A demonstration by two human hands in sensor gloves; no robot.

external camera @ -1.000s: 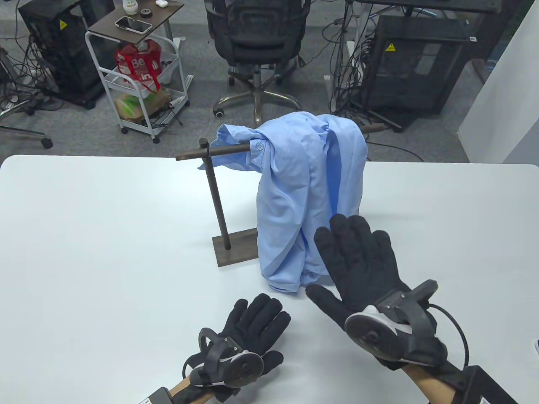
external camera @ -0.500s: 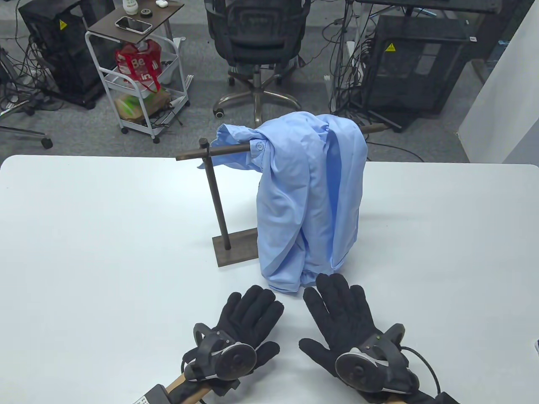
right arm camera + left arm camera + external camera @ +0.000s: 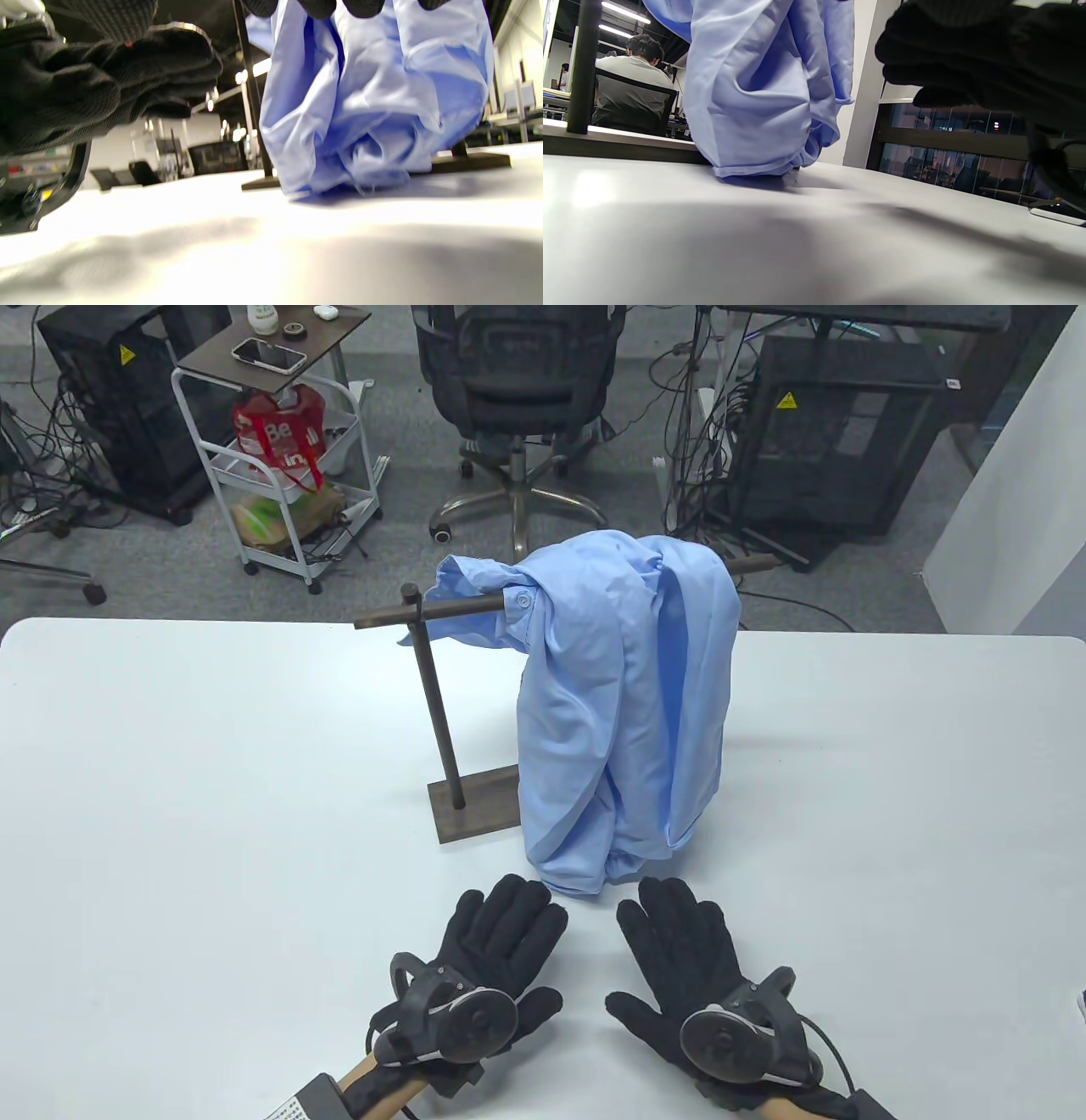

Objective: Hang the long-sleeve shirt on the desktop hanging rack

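Over the rack's (image 3: 428,704) bar, the shirt (image 3: 624,704) is hanging in a bunched blue fold, its lower edge touching the table (image 3: 170,780) just beside the rack's base. I am judging the hanging as done, which is why I am keeping both hands off the cloth. I am resting my left hand (image 3: 488,963) flat near the table's front edge, fingers spread and holding nothing. My right hand (image 3: 691,963) is lying the same way beside it, open and empty, its fingertips near the shirt's hem but apart from it. Bare table is lying to the left and right of the rack, giving room to draw back. One sleeve end is sticking out past the bar toward the upright, so any tidying would be needing a light reach there.
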